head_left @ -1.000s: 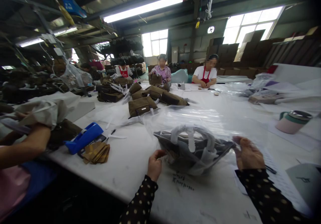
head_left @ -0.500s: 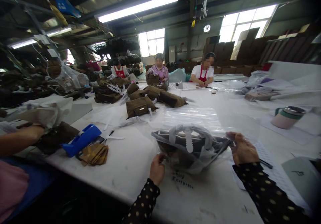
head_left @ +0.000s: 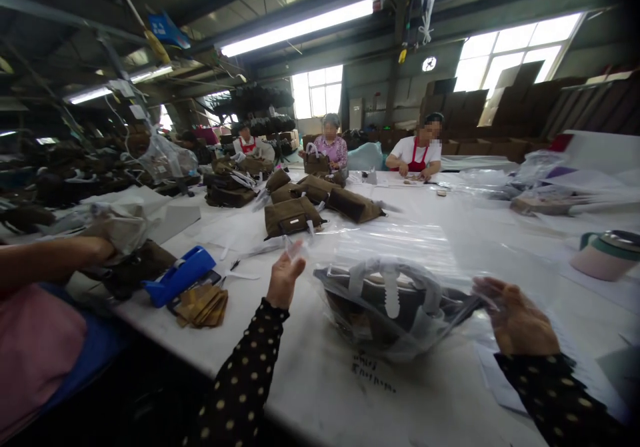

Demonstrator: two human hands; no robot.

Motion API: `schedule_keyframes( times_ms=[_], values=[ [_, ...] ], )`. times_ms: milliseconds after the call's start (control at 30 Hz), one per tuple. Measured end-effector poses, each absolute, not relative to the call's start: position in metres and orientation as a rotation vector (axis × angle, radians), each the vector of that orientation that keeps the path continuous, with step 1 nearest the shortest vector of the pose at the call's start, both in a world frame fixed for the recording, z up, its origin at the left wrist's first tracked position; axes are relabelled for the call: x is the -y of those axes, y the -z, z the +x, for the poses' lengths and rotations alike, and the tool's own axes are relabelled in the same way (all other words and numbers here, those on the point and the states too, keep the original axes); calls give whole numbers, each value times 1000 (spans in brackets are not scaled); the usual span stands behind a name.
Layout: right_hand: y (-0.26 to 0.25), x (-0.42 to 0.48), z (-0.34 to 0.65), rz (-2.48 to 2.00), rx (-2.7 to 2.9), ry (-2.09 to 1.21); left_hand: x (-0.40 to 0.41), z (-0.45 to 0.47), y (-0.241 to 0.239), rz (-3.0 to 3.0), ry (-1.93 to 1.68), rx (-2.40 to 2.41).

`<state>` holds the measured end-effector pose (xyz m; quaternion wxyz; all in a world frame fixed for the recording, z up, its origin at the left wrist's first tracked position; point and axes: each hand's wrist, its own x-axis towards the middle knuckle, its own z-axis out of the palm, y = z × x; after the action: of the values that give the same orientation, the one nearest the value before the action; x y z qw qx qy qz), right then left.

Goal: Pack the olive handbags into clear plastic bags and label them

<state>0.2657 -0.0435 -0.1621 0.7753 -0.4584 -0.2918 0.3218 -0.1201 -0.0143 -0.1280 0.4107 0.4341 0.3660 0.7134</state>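
Note:
A dark handbag [head_left: 370, 303] sits inside a clear plastic bag [head_left: 400, 343] on the table before me. White wrapping covers its handles, and a white ridged strip [head_left: 391, 293] hangs over the front. At the handbag's right end, my right hand [head_left: 523, 317] is closed on the plastic bag's edge. My left hand [head_left: 285, 279] is raised beyond the handbag's left end, apart from it, with thumb and fingers spread. Its fingertips are blurred against pale plastic behind them. Flat clear plastic bags [head_left: 395, 241] lie just behind the handbag.
Left of me are a blue tape dispenser [head_left: 180, 277], brown cards [head_left: 203, 305] and a co-worker's arm [head_left: 60, 257]. Several brown bags [head_left: 293, 217] are piled mid-table. A pink mug [head_left: 603, 257] stands at right. Co-workers sit across the table, one in a red apron [head_left: 419, 159].
My left hand has left the handbag's lower left side and moved up and leftward, its fingers opening. My right hand stays at the handbag's right end. The view has shifted slightly left.

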Motion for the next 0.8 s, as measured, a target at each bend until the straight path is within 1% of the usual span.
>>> schedule_keyframes(
  times_ms=[100,167,267,367,433,500,633,700,800],
  values=[
    [152,46,270,-924,617,-532,1,-120,93,1065,-1812,-845],
    [143,47,274,-886,582,-508,-2,-118,81,1072,-1841,-815],
    [131,48,282,-890,524,-555,-1,-119,77,1093,-1831,-782],
    [120,54,291,-861,600,-622,4,-122,83,1114,-1662,-764],
    [112,59,299,-826,625,-588,9,-124,85,1099,-1604,-757],
    [103,62,305,-809,611,-532,14,-123,83,1058,-1669,-752],
    [85,59,309,-761,587,-542,18,-116,68,1044,-1815,-791],
    [78,48,309,-781,585,-588,9,-112,61,1055,-1793,-843],
    [70,17,315,-925,539,-754,-24,-104,56,946,-1645,-909]
  ],
)
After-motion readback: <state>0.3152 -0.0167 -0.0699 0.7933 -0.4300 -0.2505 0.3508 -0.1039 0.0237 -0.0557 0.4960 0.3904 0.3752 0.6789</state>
